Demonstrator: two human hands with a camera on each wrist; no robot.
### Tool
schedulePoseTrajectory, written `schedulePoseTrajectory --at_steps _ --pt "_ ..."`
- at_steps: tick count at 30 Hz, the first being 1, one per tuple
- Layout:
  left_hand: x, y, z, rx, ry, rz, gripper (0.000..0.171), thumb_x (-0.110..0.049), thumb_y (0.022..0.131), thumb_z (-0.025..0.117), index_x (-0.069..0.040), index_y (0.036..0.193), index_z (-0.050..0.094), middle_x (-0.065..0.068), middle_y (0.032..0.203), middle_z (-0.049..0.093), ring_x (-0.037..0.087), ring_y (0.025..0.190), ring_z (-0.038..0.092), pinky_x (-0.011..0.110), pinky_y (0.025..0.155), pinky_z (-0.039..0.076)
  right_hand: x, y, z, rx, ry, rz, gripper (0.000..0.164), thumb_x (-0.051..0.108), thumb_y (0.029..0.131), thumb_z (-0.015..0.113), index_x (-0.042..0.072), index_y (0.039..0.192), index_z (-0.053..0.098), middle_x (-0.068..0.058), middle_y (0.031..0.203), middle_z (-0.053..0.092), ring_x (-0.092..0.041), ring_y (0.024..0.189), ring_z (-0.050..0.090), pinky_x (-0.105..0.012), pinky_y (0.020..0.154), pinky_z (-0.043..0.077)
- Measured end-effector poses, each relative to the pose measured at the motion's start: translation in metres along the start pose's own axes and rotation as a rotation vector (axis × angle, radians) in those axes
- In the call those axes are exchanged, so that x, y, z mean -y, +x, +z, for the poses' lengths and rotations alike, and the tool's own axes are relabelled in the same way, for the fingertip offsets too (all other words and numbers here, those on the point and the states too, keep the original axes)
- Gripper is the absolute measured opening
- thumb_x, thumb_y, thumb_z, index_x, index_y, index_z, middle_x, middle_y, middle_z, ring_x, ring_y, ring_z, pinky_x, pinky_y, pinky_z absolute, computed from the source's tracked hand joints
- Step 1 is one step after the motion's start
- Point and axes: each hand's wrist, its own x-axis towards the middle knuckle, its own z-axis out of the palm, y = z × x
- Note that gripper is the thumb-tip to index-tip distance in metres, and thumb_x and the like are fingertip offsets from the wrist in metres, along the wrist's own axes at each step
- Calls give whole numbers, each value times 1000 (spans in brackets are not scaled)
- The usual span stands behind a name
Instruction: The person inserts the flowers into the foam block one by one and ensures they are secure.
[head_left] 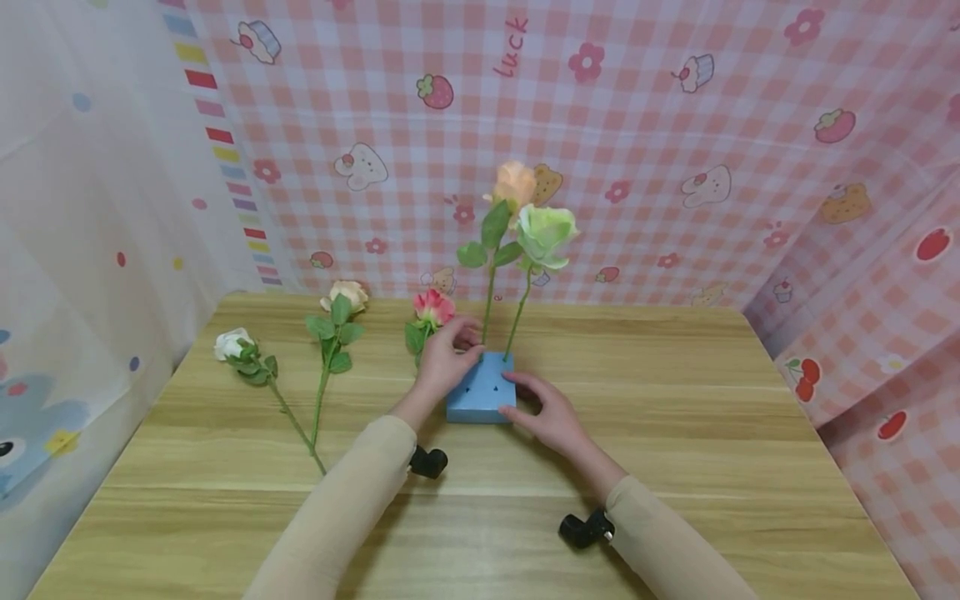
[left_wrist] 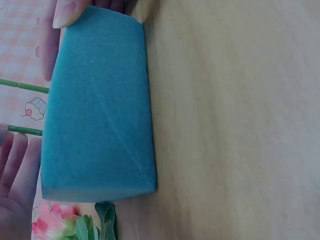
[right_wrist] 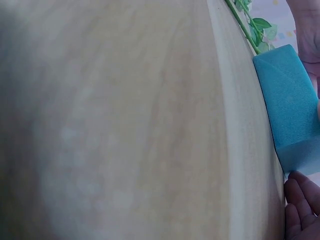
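Blue block (head_left: 482,396), apparently light, dentable foam, stands toward the table's (head_left: 675,433) far edge; hold by its sides. Right hand (head_left: 550,414) pinches its right end; left hand's (head_left: 445,358) grip on stem (head_left: 489,300): cannot tell.

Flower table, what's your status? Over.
Left hand at peach flower's stem, grip unclear. Right hand holds blue block. Peach flower, green flower standing in it. Pink flower close beside left hand.

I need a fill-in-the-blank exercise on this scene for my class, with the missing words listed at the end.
The block is coloured ____.
Upright in the block stand ____ flowers.
The flower farthest left in the head view has ____ petals.
The block's right side is held by the person's ____ hand.

Missing words: blue; two; white; right.
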Motion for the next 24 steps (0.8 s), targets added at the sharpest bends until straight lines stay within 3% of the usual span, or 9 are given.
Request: schedulePoseTrajectory --at_steps 11,24 --pt "-2 -14 -20 91 -29 -51 33 1 88 72 -3 120 63 11 97 70 24 88 68 33 79 57 2 -1 -1 3 -4 16 55 23 88 78 14 138 58 -11 137 58 -29 124 55 -45 108 40" --pt "7 -34 -56 216 22 -15 34 -2 88 73 -1 121 62 7 97 72 22 88 65 36 81 55 1 -1 0 11 -16 25 55 26 88 77 15 139 58 -9 141 55 -28 129 51 -44 110 37"
